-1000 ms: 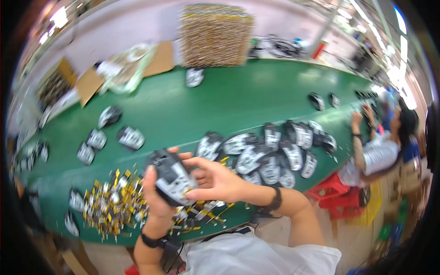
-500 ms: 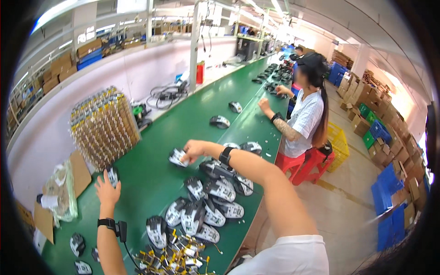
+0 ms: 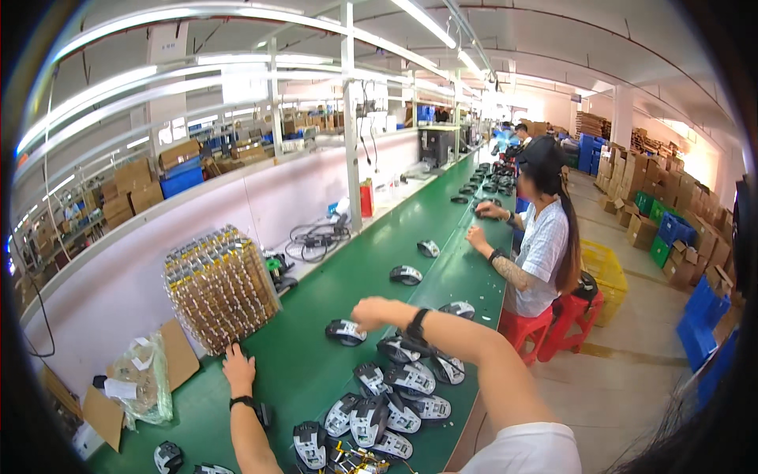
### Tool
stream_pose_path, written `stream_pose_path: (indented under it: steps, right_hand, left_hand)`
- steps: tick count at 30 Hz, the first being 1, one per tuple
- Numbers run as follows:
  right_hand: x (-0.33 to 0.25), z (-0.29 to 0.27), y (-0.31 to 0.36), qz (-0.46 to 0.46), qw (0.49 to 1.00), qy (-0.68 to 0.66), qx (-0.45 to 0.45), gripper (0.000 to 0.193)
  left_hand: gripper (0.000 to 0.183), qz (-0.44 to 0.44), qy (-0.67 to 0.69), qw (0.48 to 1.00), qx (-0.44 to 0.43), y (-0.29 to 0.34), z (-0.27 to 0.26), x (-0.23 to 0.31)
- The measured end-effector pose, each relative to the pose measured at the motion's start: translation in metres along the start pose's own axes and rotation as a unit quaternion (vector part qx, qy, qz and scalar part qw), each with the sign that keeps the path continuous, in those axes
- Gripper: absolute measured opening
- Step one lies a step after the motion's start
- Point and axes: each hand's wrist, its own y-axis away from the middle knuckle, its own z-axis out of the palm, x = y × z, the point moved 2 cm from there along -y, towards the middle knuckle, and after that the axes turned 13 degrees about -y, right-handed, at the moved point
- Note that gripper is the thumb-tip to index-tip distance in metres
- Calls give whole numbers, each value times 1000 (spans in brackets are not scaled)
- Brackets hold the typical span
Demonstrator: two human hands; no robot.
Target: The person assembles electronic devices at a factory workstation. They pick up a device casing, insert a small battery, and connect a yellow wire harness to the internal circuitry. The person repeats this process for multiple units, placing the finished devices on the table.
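My right hand (image 3: 371, 314) reaches across the green bench, its bent fingers at the near side of a black-and-white computer mouse (image 3: 344, 332); the fingertips are partly hidden. My left hand (image 3: 239, 371) is stretched out with fingers apart at the foot of a tall stack of battery packs (image 3: 221, 292). A small dark thing shows at its fingertips, mostly hidden. In front of me lies a heap of half-open mice (image 3: 369, 419) with light inner parts showing. Beside the heap are loose batteries with yellow tape and wires (image 3: 351, 458), cut off by the lower edge.
Two more mice (image 3: 406, 275) lie further along the bench (image 3: 316, 395). At left sits an opened carton (image 3: 103, 415) with a plastic bag (image 3: 154, 379). Cables (image 3: 317, 241) lie by the wall. A co-worker (image 3: 545, 229) sits at right beside red stools (image 3: 572, 320).
The view has tilted upward, so the bench sits lower in it. My left hand has moved nearer the foot of the battery stack. My right hand stays at the mouse.
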Motion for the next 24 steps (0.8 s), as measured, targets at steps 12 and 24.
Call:
stream_pose_path:
  steps: [12,24]
  right_hand:
    - [-218,-2,205,-450,863,-226,-45,38]
    - [-265,57,184,-357,905,-231,24,21]
  left_hand:
    - [114,-79,220,968,-94,97,-122,-87]
    - [73,-202,839,500,72,454,-295,-48]
